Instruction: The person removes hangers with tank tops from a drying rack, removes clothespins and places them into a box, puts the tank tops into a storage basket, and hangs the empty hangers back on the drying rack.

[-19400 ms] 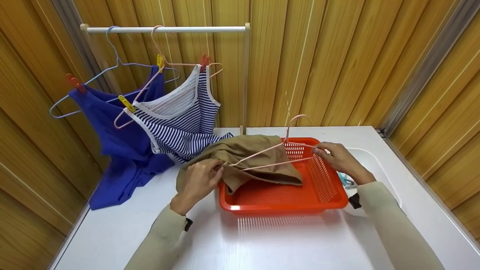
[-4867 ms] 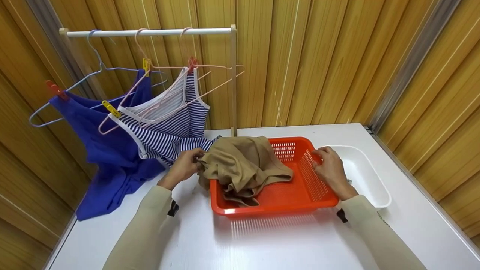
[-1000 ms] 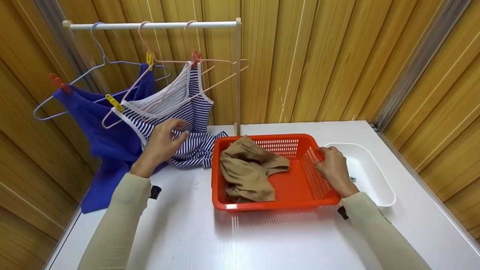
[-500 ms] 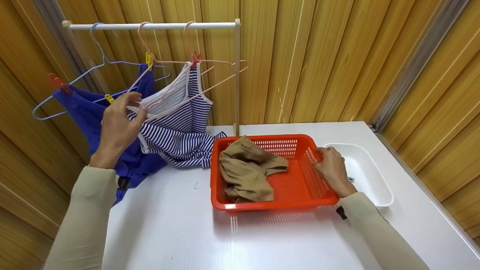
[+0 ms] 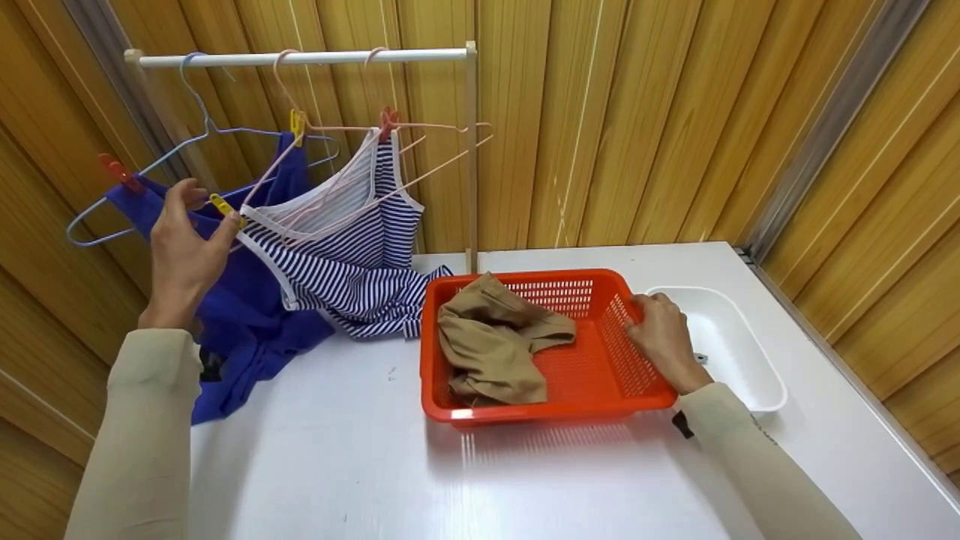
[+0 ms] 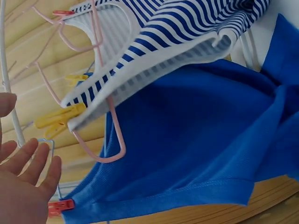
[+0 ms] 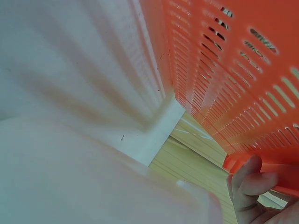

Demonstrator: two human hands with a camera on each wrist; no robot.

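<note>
My left hand (image 5: pixel 184 251) is raised at the left beside the drying rack, fingers apart and holding nothing. It is close to a yellow clothespin (image 6: pixel 60 116) that clips a navy-striped tank top (image 5: pixel 337 266) to a pink hanger. Behind that hand a blue garment (image 5: pixel 247 307) hangs from a blue hanger by a red clothespin (image 5: pixel 120 172) and a yellow one. My right hand (image 5: pixel 664 337) grips the right rim of the red basket (image 5: pixel 525 411), thumb inside. A crumpled brown garment (image 5: pixel 495 345) lies in the basket's left half.
A bare pink hanger (image 5: pixel 427 126) hangs at the right of the rack's white rod (image 5: pixel 337 57), overlapping the tank top. Right of the basket stands a white tray (image 5: pixel 742 352) with a small metal-looking piece inside. Wood-patterned walls (image 5: pixel 637 135) enclose the white table (image 5: pixel 337 465).
The pink hanger, earlier in both hands over the brown garment, now hangs on the rod. The garment went from the basket's left rim to inside it. Lately my left hand moved left and up.
</note>
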